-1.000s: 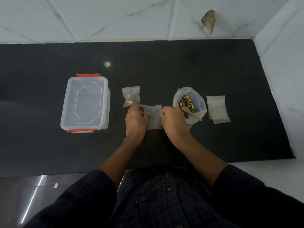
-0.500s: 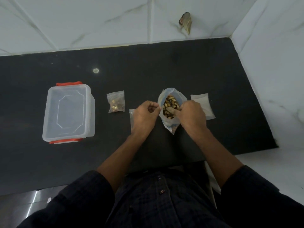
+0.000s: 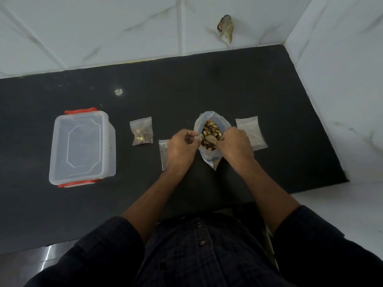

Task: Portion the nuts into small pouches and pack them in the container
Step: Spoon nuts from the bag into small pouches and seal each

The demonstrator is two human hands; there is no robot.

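1. Two hazards stand out at the open nut bag (image 3: 211, 139), which stands on the black bench (image 3: 207, 83). The left hand (image 3: 181, 149) pinches its near left rim and the right hand (image 3: 236, 147) curls over its right rim, seemingly on a spoon (image 3: 211, 139) lying among the nuts; if either grip slips, the soft bag would likely slump and spill.
2. One further hazard, as a judgement: a heaped spoon carried left from the nut bag could drop nuts on the bench, since the empty pouch (image 3: 163, 152) to be filled lies flat, with no hand holding its mouth apart.
3. One more: that empty pouch lies partly under the left hand, just left of the nut bag, and could be dragged or creased as the hand moves.
4. Counts follow. Nut bag: one, open, nuts showing inside.
5. Filled pouch (image 3: 142, 131): one, lying flat left of the nut bag, beyond the empty pouch, holding a small portion.
6. Empty pouch in hand's reach: one.
7. Spare pouches (image 3: 250, 131): one flat white stack just right of the nut bag, touching the right hand; how many it holds cannot be told.
8. Container (image 3: 81, 147): one, clear with red clasps, well left of the nut bag, lid apparently on; no pouch shows inside.
9. Spoon: one, mostly hidden.
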